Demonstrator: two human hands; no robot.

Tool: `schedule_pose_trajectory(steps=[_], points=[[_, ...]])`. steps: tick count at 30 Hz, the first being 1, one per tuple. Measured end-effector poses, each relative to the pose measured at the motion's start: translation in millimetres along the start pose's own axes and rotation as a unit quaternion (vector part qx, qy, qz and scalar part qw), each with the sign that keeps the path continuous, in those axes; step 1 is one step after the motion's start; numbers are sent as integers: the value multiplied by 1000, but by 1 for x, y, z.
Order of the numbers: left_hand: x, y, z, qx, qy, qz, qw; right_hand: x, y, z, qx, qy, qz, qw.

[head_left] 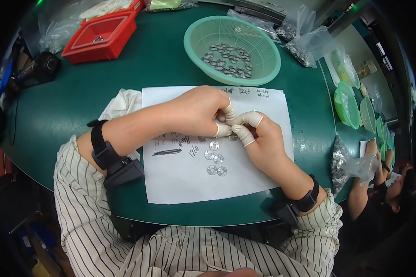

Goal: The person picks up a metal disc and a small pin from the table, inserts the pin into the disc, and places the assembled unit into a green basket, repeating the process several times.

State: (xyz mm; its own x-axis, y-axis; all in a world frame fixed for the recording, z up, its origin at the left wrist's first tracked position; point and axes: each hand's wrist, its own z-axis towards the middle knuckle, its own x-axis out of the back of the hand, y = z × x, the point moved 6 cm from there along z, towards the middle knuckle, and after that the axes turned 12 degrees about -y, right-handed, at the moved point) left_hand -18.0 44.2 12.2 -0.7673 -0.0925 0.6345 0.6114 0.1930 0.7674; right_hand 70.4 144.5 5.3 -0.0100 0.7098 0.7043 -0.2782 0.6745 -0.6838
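My left hand [202, 111] and my right hand [266, 141] meet over a white paper sheet [171, 190], with pale finger cots on their fingertips. Both are closed in a pinch, thumbs and forefingers nearly touching. Whatever they hold is hidden behind the fingers. Below them, several small round metal discs [218, 159] with centre holes lie flat on the paper in a loose column. Part of another metal disc [233, 137] shows beside my right thumb. Handwriting marks the sheet, partly covered by my left forearm.
A green mesh basket [269, 76] beyond the paper holds many metal discs [226, 60]. A red tray [81, 51] stands far left, and a white cloth [122, 104] lies by my left forearm. Bags of metal parts [339, 161] and green baskets [344, 104] are at right, near another person [379, 194].
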Motion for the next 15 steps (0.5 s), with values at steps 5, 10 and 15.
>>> schedule_pose_trajectory(steps=[5, 10, 15], points=[[-11, 7, 1, -3, -3, 31, 1000, 11, 18, -5, -115, 39, 255, 959], [-12, 11, -1, -16, 5, -8, 1000, 19, 29, -6, -170, 99, 325, 925], [-4, 10, 2, -41, 51, 6, 998, 17, 34, -7, -166, 87, 330, 925]])
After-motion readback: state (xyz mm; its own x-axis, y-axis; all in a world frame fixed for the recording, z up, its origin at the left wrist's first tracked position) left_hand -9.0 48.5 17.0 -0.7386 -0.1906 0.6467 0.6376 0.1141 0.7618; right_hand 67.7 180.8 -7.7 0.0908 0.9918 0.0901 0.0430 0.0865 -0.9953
